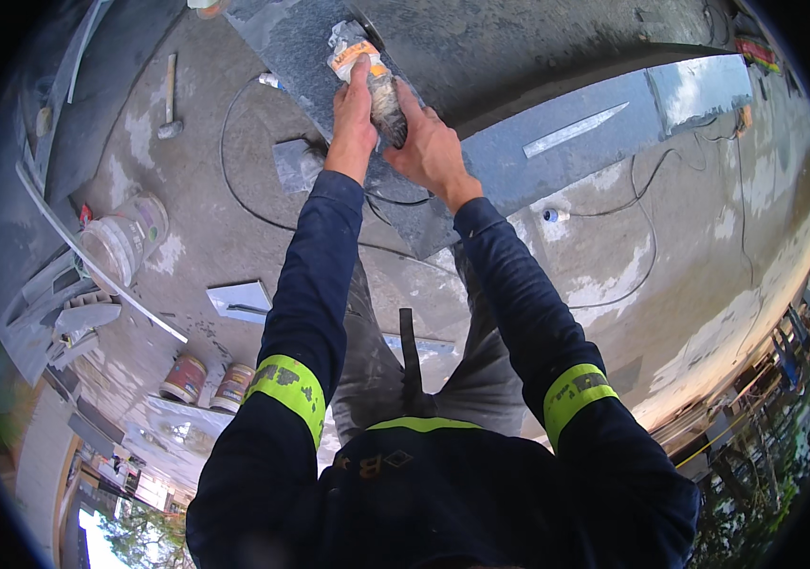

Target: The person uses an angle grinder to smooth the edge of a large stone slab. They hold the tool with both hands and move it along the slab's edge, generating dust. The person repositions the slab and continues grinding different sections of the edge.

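Observation:
My left hand [356, 128] and my right hand [422, 152] grip an elongated, dusty tool [372, 71] with a crumpled white covering and an orange band, held over a grey stone slab [288, 66]. The left thumb lies along the tool and the right fingers wrap its lower, darker end. A small grey offcut [296, 166] is beside the slab at left. To the right, a long slab piece [490, 166] carries a narrow pale strip [574, 129].
A mallet [171, 104], a bucket [123, 242], tins [184, 377], a long metal strip [101, 256] and stone offcuts lie to the left. Cables with a blue plug [555, 215] cross the concrete floor [699, 237]. More stacked material lines the far right edge.

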A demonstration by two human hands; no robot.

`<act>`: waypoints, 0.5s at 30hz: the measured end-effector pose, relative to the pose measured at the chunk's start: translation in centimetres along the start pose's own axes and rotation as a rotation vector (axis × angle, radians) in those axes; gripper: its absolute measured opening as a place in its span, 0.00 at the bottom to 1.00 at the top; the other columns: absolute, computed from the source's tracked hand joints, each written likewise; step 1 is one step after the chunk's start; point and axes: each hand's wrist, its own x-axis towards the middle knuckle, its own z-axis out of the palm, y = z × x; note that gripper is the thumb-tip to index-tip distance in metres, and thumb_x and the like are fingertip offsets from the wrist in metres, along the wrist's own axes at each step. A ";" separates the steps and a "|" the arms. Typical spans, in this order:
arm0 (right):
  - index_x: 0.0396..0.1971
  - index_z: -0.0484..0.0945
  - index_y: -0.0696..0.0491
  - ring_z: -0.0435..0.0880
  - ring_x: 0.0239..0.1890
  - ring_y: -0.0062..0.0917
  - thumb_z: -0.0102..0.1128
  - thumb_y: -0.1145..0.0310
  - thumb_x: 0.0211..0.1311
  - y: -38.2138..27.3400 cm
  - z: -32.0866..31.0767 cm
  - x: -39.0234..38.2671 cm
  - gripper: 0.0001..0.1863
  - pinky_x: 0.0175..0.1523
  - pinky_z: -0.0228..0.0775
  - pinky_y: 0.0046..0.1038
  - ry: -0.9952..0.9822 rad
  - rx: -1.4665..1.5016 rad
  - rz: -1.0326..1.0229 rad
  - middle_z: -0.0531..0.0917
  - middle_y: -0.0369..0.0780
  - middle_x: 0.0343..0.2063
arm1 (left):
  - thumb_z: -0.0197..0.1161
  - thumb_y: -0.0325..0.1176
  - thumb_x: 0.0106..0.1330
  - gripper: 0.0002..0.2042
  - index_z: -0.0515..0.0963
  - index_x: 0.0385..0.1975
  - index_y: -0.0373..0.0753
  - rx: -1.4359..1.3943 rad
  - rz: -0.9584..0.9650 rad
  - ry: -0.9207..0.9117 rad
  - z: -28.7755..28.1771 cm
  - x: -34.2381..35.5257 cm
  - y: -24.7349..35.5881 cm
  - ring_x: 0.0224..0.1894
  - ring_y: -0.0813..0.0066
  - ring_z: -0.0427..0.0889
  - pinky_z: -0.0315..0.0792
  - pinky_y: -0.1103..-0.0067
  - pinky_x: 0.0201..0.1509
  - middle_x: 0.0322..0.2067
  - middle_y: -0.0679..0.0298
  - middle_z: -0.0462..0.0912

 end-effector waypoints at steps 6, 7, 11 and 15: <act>0.87 0.57 0.43 0.90 0.52 0.60 0.78 0.65 0.50 -0.9 -0.4 0.6 0.61 0.60 0.83 0.52 0.018 0.006 -0.019 0.87 0.62 0.52 | 0.76 0.52 0.75 0.33 0.79 0.66 0.28 -0.056 -0.043 -0.028 0.2 0.7 1.3 0.52 0.63 0.90 0.84 0.66 0.58 0.54 0.56 0.88; 0.87 0.57 0.43 0.90 0.52 0.60 0.77 0.65 0.50 -1.0 -0.4 1.0 0.61 0.59 0.83 0.52 0.020 0.002 -0.022 0.87 0.62 0.51 | 0.76 0.52 0.74 0.34 0.79 0.66 0.27 -0.041 -0.023 -0.038 0.3 0.8 1.7 0.52 0.63 0.91 0.84 0.66 0.58 0.54 0.56 0.88; 0.87 0.57 0.43 0.90 0.52 0.60 0.77 0.65 0.50 -1.4 -0.2 2.0 0.61 0.59 0.83 0.52 0.027 -0.017 -0.027 0.87 0.62 0.51 | 0.78 0.53 0.71 0.37 0.78 0.67 0.26 0.046 -0.026 0.015 0.8 1.4 3.1 0.53 0.61 0.91 0.85 0.65 0.58 0.55 0.53 0.88; 0.87 0.57 0.43 0.90 0.52 0.60 0.77 0.64 0.50 -1.2 -0.2 1.5 0.61 0.59 0.83 0.52 0.027 -0.025 -0.022 0.88 0.61 0.51 | 0.80 0.52 0.69 0.39 0.77 0.67 0.24 0.093 -0.038 0.039 1.0 1.3 3.1 0.53 0.59 0.91 0.85 0.64 0.58 0.55 0.51 0.88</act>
